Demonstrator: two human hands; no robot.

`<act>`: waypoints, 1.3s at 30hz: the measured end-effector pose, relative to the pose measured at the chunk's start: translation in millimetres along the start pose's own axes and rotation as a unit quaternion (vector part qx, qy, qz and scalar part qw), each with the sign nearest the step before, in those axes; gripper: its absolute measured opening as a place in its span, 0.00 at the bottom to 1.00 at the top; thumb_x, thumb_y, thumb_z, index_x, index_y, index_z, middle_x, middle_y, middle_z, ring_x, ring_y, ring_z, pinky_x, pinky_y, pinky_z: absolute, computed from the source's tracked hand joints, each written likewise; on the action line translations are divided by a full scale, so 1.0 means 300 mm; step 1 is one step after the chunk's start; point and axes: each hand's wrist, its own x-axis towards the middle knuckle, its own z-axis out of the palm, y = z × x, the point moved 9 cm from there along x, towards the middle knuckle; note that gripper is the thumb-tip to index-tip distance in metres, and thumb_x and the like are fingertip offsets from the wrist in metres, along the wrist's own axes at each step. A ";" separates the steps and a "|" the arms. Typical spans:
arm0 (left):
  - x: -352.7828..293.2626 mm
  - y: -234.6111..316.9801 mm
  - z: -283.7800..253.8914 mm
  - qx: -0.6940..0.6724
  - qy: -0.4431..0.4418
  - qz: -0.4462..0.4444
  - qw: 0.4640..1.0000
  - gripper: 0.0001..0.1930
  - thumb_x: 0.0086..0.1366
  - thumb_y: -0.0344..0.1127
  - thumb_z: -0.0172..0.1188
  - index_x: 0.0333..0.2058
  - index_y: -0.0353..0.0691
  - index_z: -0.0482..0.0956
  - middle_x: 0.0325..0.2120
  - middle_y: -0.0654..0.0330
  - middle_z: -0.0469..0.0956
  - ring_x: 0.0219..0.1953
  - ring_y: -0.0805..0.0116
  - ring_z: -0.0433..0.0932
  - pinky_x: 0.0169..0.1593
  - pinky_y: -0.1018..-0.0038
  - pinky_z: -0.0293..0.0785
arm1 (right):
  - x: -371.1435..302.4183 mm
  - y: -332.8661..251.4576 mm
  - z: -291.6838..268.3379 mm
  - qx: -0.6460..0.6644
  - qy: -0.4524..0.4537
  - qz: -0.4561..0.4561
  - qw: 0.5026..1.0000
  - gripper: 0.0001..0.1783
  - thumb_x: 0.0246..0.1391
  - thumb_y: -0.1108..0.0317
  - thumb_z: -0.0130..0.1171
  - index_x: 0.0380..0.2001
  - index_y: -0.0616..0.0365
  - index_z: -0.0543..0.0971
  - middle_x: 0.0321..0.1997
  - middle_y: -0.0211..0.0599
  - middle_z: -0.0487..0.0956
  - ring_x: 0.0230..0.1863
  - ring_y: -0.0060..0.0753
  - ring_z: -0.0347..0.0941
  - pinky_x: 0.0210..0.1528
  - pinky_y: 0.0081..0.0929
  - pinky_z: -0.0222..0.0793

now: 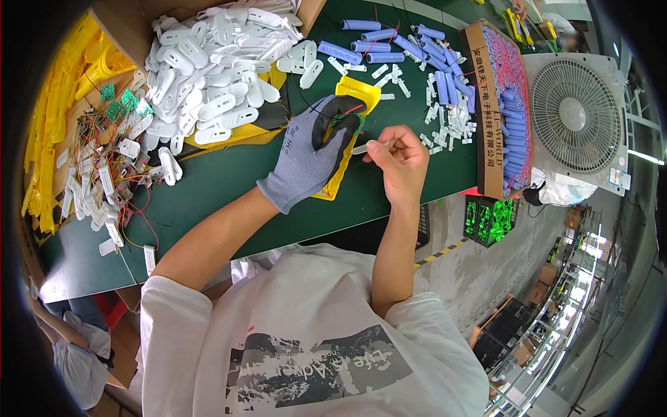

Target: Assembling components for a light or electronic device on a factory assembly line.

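My left hand [306,156], in a grey knit glove with black fingertips, is wrapped round a long yellow plastic housing [358,89] above the green table. A bit of green circuit board [360,124] and a red wire show at its gloved fingers; the rest of the board is hidden. Bare and closed, my right hand [399,167] pinches a small whitish plastic piece [359,149] by the housing's right side. Whether that piece touches the housing I cannot tell. Loose small white plastic parts [455,128] lie beyond my right hand.
White plastic covers [208,76] are heaped at the far left. Wired parts [104,174] and yellow housings [52,132] lie left of them. Blue cylindrical battery cells [372,47] are scattered at the back. A cardboard box [492,139] of cells and a fan [573,115] stand right.
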 end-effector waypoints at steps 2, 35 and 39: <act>0.001 0.001 0.005 -0.022 -0.008 -0.014 1.000 0.11 0.62 0.31 0.55 0.43 0.36 0.74 0.32 0.51 0.76 0.32 0.57 0.75 0.37 0.69 0.71 | 0.009 -0.013 0.004 -0.032 -0.001 -0.016 0.999 0.10 0.47 0.79 0.66 0.32 0.63 0.76 0.21 0.24 0.72 0.22 0.11 0.66 0.26 0.09 0.63; -0.009 0.034 -0.026 0.014 0.046 0.021 0.999 0.10 0.63 0.27 0.53 0.43 0.34 0.72 0.33 0.50 0.75 0.34 0.57 0.76 0.38 0.68 0.71 | -0.032 -0.074 0.137 -0.185 0.010 -0.082 0.979 0.22 0.53 0.80 0.58 0.53 0.64 0.73 0.49 0.45 0.79 0.44 0.25 0.77 0.44 0.22 0.75; -0.017 0.040 -0.014 0.045 0.044 0.020 0.998 0.10 0.64 0.27 0.52 0.44 0.35 0.70 0.34 0.50 0.75 0.34 0.57 0.76 0.38 0.68 0.71 | -0.042 -0.084 0.137 -0.215 0.028 -0.101 0.971 0.21 0.54 0.79 0.58 0.52 0.65 0.74 0.49 0.44 0.79 0.44 0.23 0.76 0.45 0.22 0.74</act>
